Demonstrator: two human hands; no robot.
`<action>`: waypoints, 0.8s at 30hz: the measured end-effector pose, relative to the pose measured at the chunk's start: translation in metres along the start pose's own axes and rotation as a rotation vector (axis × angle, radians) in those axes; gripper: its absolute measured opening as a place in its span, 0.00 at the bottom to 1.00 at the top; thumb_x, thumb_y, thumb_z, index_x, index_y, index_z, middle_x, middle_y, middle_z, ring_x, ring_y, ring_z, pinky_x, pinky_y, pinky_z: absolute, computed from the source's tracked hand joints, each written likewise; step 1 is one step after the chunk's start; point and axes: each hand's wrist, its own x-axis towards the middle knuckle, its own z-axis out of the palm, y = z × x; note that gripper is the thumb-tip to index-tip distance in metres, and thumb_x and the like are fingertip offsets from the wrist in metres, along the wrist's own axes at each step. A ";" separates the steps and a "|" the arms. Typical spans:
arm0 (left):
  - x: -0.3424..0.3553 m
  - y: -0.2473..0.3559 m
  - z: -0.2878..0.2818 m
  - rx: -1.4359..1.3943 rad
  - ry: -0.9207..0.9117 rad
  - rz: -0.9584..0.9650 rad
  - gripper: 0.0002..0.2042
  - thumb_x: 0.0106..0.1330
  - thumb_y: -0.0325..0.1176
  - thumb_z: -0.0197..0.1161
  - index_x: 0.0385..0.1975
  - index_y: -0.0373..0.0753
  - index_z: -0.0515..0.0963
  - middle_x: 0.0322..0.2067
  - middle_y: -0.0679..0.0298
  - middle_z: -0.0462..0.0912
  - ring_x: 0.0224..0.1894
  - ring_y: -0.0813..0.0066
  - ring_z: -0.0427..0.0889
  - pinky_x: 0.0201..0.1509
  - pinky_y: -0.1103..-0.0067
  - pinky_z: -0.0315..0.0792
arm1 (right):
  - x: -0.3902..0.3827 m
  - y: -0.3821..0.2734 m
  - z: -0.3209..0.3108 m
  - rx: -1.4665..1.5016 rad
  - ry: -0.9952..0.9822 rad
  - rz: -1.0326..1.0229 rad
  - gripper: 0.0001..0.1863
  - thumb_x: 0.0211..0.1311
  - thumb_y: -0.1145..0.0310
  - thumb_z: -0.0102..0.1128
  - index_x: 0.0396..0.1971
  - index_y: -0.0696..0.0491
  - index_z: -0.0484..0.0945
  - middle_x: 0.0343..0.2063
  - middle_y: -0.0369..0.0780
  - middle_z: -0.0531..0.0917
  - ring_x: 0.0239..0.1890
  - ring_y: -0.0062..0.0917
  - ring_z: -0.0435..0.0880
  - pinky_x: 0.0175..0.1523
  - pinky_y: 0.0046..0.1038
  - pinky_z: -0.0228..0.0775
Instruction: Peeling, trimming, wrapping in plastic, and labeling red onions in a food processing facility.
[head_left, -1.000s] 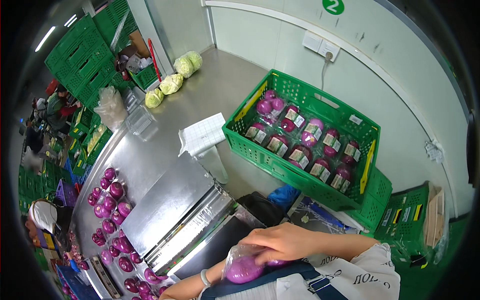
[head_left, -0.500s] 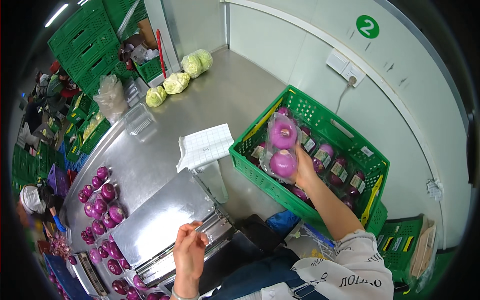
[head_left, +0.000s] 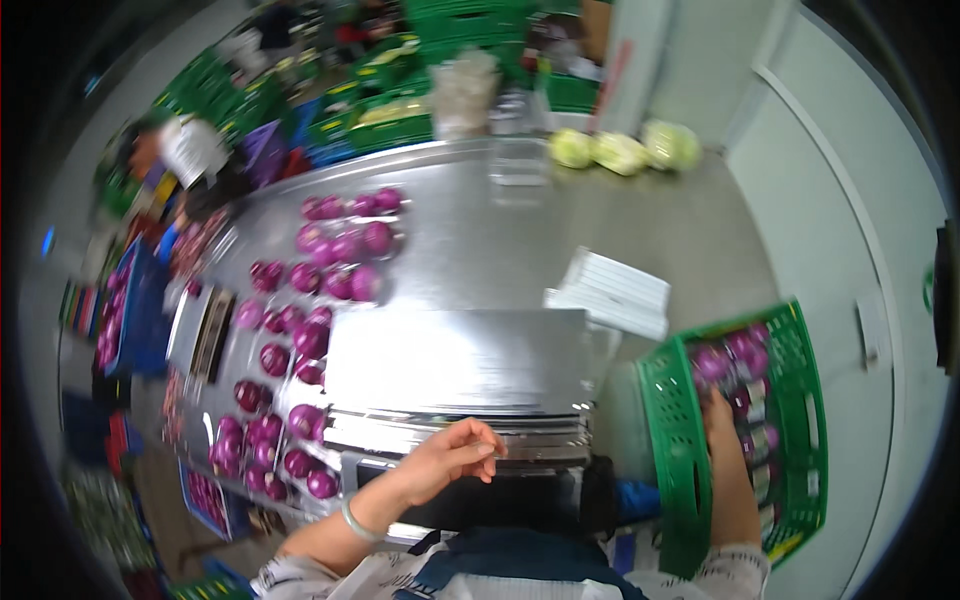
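My left hand (head_left: 450,465) hovers over the front edge of a metal-topped machine (head_left: 460,360), its fingers loosely bent and apart with nothing in them. At the right, my right hand (head_left: 718,420) reaches down into a green crate (head_left: 672,440). It is against a clear pack of red onions (head_left: 711,363) near the crate's left wall; blur and the pack hide whether the fingers grip it. Other labelled onion packs (head_left: 756,400) lie in the crate beside that hand. Left of the machine, many red onions (head_left: 345,245) stand in clear trays in rows.
White grid-lined paper (head_left: 615,290) lies between machine and crate. Three pale cabbages (head_left: 617,153) and an empty clear tray (head_left: 518,165) are at the steel table's far side. A second machine (head_left: 200,335) and a blue crate (head_left: 145,310) stand left. A person (head_left: 195,150) works at far left.
The view has swung left. My right hand has lowered the pack of two red onions from above the crate into it. My left hand stays over the machine's front edge.
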 end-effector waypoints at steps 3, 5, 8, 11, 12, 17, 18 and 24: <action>-0.024 0.039 -0.064 0.233 0.029 0.082 0.07 0.66 0.34 0.56 0.39 0.39 0.72 0.39 0.61 0.76 0.37 0.74 0.78 0.46 0.78 0.72 | -0.010 -0.019 -0.029 -0.693 0.307 -0.298 0.22 0.62 0.64 0.53 0.53 0.58 0.67 0.41 0.44 0.75 0.41 0.32 0.75 0.46 0.34 0.69; -0.046 0.069 -0.121 0.454 0.336 0.212 0.09 0.64 0.38 0.57 0.37 0.40 0.74 0.34 0.64 0.78 0.35 0.77 0.78 0.43 0.79 0.72 | -0.028 -0.030 0.004 -0.898 0.433 -0.822 0.20 0.61 0.69 0.53 0.52 0.59 0.68 0.40 0.43 0.75 0.38 0.26 0.75 0.43 0.28 0.69; -0.063 0.087 -0.242 0.334 0.756 0.500 0.08 0.62 0.33 0.56 0.38 0.40 0.74 0.30 0.69 0.76 0.33 0.80 0.76 0.38 0.82 0.71 | -0.107 -0.049 0.125 -0.936 0.223 -1.040 0.18 0.60 0.74 0.51 0.51 0.59 0.68 0.40 0.42 0.76 0.35 0.22 0.76 0.42 0.23 0.69; -0.058 0.106 -0.339 0.487 1.044 0.481 0.17 0.65 0.37 0.55 0.49 0.34 0.72 0.39 0.62 0.78 0.38 0.75 0.76 0.43 0.79 0.70 | -0.127 -0.039 0.213 -0.872 -0.225 -0.832 0.17 0.59 0.76 0.51 0.50 0.59 0.69 0.38 0.42 0.78 0.35 0.23 0.78 0.43 0.22 0.70; -0.050 0.115 -0.359 0.486 1.056 0.447 0.19 0.66 0.39 0.54 0.52 0.34 0.71 0.41 0.60 0.79 0.42 0.72 0.77 0.46 0.78 0.70 | -0.136 -0.029 0.252 -0.875 -0.356 -0.765 0.18 0.58 0.77 0.52 0.50 0.59 0.69 0.38 0.42 0.79 0.36 0.24 0.79 0.44 0.22 0.71; 0.017 0.131 -0.437 0.673 1.056 0.613 0.23 0.68 0.44 0.50 0.55 0.32 0.69 0.49 0.53 0.76 0.52 0.65 0.73 0.57 0.75 0.64 | -0.119 0.042 0.432 -1.100 -0.865 -0.724 0.21 0.58 0.69 0.57 0.51 0.57 0.69 0.45 0.44 0.78 0.41 0.26 0.80 0.47 0.26 0.71; 0.035 0.138 -0.434 0.683 1.035 0.637 0.23 0.67 0.45 0.50 0.53 0.31 0.69 0.49 0.49 0.76 0.53 0.60 0.74 0.57 0.73 0.64 | -0.109 0.056 0.463 -1.091 -0.924 -0.676 0.22 0.59 0.66 0.58 0.52 0.57 0.68 0.48 0.44 0.77 0.42 0.27 0.81 0.48 0.27 0.71; 0.091 0.167 -0.471 0.860 1.100 0.586 0.23 0.67 0.47 0.47 0.49 0.32 0.72 0.45 0.47 0.77 0.51 0.52 0.75 0.55 0.69 0.66 | -0.049 0.143 0.623 -1.141 -0.777 -0.564 0.32 0.62 0.55 0.54 0.60 0.60 0.59 0.52 0.47 0.74 0.50 0.28 0.76 0.57 0.30 0.64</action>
